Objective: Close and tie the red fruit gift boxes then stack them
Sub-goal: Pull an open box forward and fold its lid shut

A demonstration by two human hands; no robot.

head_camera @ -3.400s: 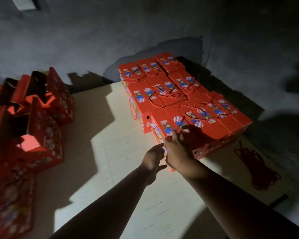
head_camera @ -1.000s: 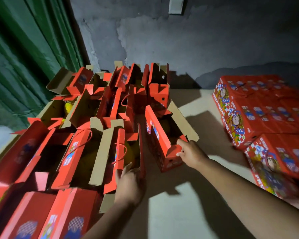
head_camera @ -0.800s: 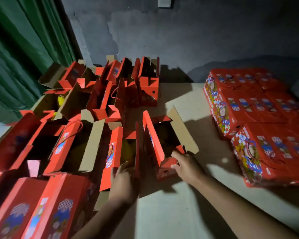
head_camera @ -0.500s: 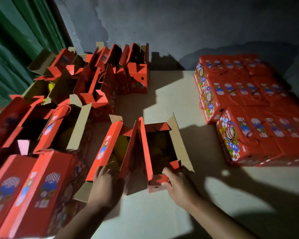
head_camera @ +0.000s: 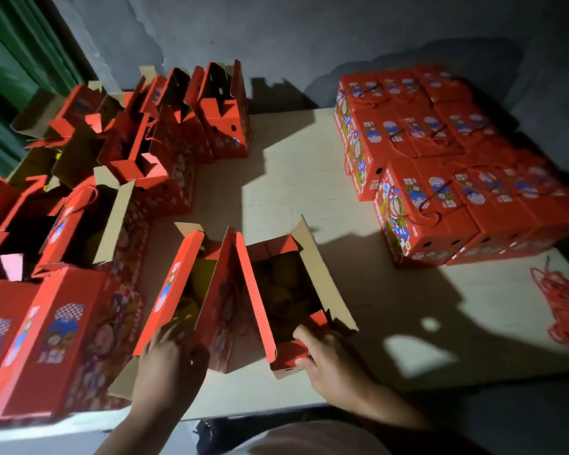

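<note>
- Both hands grip open red gift boxes at the near edge of the table [head_camera: 296, 178]: the right hand [head_camera: 329, 359] curls its fingers over the near end wall of the right open box [head_camera: 283, 290], thumb inside the rim.
- Beside it, the left hand [head_camera: 168, 356] holds the near end of the left open box [head_camera: 181, 287], its fingers spread over the red flap and the box's end.
- These two boxes stand side by side, touching along their long walls, flaps up; yellow fruit [head_camera: 197, 284] shows dimly inside both.
- More open boxes [head_camera: 165, 126] crowd the far left of the table, flaps raised.
- Closed boxes [head_camera: 56, 343] lie at the near left, just beside the left hand.
- On the right, well apart from the hands, tied boxes [head_camera: 440, 165] sit packed together in rows.
- A bundle of red cord [head_camera: 562, 307] lies on the table near that block's near corner.
- A green curtain [head_camera: 17, 60] hangs at far left.
</note>
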